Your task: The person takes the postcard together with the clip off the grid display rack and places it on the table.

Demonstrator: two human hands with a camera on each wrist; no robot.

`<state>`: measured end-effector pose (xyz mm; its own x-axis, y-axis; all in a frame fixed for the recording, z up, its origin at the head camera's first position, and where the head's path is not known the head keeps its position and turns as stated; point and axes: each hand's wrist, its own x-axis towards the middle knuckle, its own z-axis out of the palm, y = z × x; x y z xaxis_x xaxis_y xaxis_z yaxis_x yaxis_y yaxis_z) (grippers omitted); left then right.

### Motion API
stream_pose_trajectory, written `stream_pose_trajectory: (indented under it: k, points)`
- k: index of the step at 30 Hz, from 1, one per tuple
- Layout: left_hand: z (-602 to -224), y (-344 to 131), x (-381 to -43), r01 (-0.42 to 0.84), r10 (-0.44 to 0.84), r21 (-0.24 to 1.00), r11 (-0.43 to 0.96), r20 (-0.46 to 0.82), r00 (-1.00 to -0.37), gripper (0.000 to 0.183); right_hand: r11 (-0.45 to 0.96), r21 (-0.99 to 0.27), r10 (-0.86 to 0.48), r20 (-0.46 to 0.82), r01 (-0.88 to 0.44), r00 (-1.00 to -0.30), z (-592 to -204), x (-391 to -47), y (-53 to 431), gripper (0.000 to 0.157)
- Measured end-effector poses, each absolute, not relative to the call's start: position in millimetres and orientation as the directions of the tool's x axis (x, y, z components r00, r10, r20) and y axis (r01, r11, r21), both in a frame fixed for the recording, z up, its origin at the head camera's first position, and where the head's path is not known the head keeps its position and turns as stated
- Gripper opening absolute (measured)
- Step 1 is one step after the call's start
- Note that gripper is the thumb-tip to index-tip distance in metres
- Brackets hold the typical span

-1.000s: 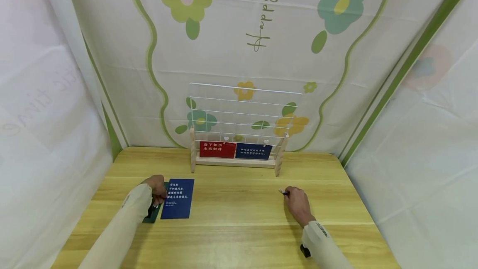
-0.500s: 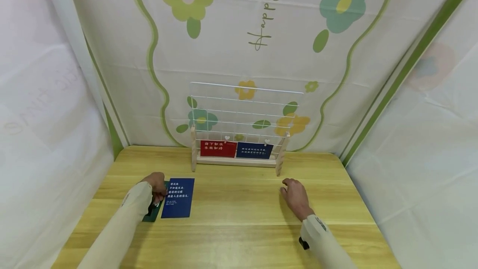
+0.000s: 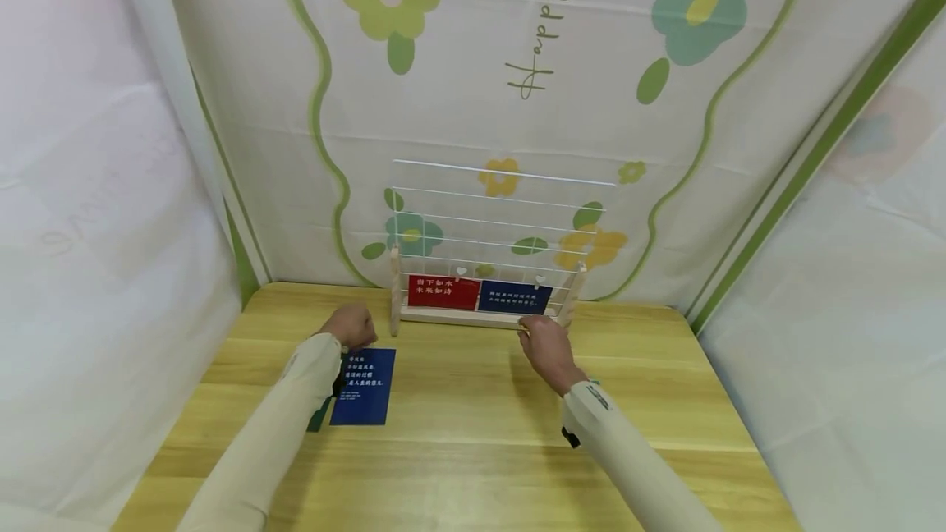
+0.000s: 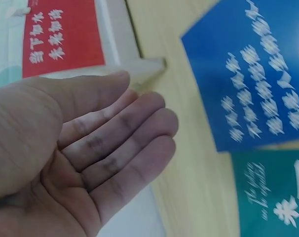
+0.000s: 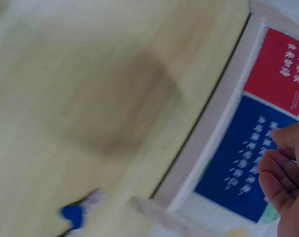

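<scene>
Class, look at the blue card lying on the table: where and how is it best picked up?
Probably by pinching the blue card's right edge, coming from the right: it lies flat, that edge looks free, and a green card and the left hand crowd its left.

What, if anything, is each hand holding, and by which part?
The left hand holds nothing. Whether the right hand pinches something small cannot be told; no held thing shows.

Two cards (image 3: 443, 292) hung side by side on the grid rack (image 3: 458, 318). Before it, leftward, loose cards (image 3: 367, 392) lay on the tabletop (image 3: 473, 417).
</scene>
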<state>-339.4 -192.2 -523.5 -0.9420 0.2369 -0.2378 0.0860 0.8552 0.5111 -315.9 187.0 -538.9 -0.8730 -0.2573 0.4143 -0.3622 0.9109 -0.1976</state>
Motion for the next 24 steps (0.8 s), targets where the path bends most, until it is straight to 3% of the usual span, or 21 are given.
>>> stream_pose_trajectory:
  k: [12,24]
  points:
    - [-499.2,-160.5,-356.8,0.205,0.271,0.488,0.849,-0.067,-0.960,0.020,0.883,-0.217,-0.308,0.400,-0.415,-0.863,-503.4,-344.3,149.8,0.023]
    - [-483.7,-140.4,-371.4,0.183,0.228,0.491,0.852,-0.033,-0.973,0.010,0.860,-0.231,-0.329,0.432,-0.455,-0.840,-485.7,-364.8,112.4,0.025]
